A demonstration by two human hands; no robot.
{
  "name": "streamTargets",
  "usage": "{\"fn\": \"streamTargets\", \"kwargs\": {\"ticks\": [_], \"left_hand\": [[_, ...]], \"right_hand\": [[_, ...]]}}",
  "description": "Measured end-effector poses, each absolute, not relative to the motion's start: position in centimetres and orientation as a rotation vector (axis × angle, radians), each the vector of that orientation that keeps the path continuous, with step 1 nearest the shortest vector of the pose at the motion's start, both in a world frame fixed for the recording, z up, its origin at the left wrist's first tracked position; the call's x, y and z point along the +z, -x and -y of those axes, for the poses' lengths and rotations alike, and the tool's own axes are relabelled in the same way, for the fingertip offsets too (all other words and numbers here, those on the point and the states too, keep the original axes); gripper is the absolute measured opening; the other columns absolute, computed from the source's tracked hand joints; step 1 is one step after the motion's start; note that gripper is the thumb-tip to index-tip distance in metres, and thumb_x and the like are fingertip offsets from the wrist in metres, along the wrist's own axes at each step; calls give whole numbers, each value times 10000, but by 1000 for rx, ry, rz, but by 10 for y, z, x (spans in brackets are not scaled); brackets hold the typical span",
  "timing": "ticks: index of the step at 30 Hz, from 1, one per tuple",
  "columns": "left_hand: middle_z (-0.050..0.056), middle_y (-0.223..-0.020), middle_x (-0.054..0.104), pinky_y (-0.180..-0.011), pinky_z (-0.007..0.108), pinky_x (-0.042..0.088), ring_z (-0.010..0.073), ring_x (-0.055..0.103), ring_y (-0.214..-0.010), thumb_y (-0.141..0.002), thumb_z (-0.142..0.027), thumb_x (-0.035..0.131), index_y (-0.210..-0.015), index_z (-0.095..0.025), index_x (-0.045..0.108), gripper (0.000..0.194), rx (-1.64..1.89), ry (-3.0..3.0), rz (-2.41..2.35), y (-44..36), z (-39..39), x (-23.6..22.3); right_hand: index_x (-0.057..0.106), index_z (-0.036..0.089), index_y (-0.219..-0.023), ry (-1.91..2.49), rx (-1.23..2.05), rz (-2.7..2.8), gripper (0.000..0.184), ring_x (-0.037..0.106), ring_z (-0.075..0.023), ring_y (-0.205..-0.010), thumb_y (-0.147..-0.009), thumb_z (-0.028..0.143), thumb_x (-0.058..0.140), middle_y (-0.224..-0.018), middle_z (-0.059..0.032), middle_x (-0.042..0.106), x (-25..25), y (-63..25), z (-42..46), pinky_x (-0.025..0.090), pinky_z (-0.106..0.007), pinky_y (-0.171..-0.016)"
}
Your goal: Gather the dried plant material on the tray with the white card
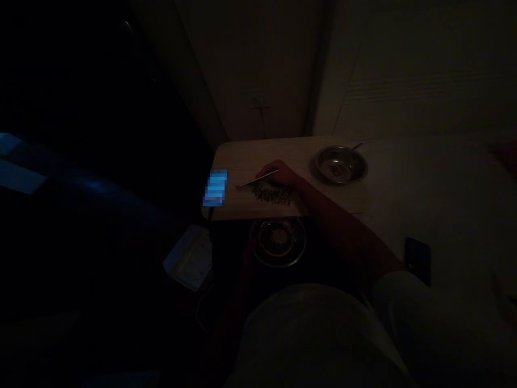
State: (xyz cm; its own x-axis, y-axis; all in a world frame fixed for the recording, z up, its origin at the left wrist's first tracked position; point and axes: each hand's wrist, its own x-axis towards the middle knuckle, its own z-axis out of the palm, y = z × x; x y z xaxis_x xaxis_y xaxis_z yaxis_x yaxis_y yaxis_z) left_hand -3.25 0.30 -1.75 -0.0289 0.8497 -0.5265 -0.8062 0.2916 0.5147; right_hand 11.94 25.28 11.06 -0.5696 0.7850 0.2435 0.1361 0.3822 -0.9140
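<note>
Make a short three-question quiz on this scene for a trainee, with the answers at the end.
1. What does the right hand hold?
2. True or false: the steel bowl stands on the pale wooden board, to the right of the hand.
3. What lies on the board just under the hand? A: a folded cloth. B: a heap of small dark grains. C: a sheet of paper.

Key: 1. A thin metal tool. 2. True. 3. B.
</note>
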Motion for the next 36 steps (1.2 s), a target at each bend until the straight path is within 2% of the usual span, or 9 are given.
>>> {"fn": "streamTargets", "kwargs": {"ticks": [5, 11, 17, 23, 29, 36], "left_hand": [[65, -835, 751, -1049, 435, 413, 306, 601, -1146, -740, -255, 643, -802, -193, 718, 115, 1302, 36, -1047, 30, -4, -11], [72, -906, 749, -1061, 444, 396, 299, 581, -1177, -753, -275, 626, -897, -185, 717, 193, 1298, 29, -1002, 28, -4, -8], [78, -897, 750, -1047, 445, 414, 308, 587, -1168, -741, -261, 622, -869, -174, 716, 181, 1284, 37, -1041, 28, -5, -5], [60, -909, 750, -1042, 447, 415, 300, 594, -1157, -750, -274, 629, -922, -195, 718, 209, 1303, 27, -1036, 32, -3, -15], [74, -908, 748, -1021, 453, 433, 306, 611, -1128, -740, -291, 652, -922, -189, 719, 219, 1295, 1, -995, 31, -2, -19], [65, -958, 749, -1032, 448, 427, 302, 601, -1150, -746, -309, 653, -954, -203, 722, 244, 1338, -39, -989, 28, -3, -20]], "right_hand": [[765, 168, -792, 768, 1328, 1969, 175, 689, -164, -768, -665, 210, 652, -816, -33, 759, 113, -132, -253, 516, -242, -724], [769, 155, -804, 712, 1383, 2029, 184, 692, -163, -757, -673, 232, 665, -812, -44, 761, 115, -145, -253, 526, -246, -724], [770, 141, -810, 716, 1416, 2044, 190, 704, -179, -779, -668, 239, 689, -827, -65, 762, 120, -152, -246, 537, -258, -739], [765, 155, -761, 739, 1463, 1964, 174, 705, -183, -771, -645, 278, 724, -802, -64, 760, 116, -155, -240, 543, -271, -743], [764, 172, -753, 716, 1444, 1943, 189, 702, -186, -785, -640, 318, 722, -803, -55, 759, 114, -155, -237, 536, -286, -776], [732, 163, -697, 836, 1358, 1684, 145, 700, -206, -848, -609, 277, 719, -864, -79, 756, 112, -151, -237, 542, -299, -789]]}}
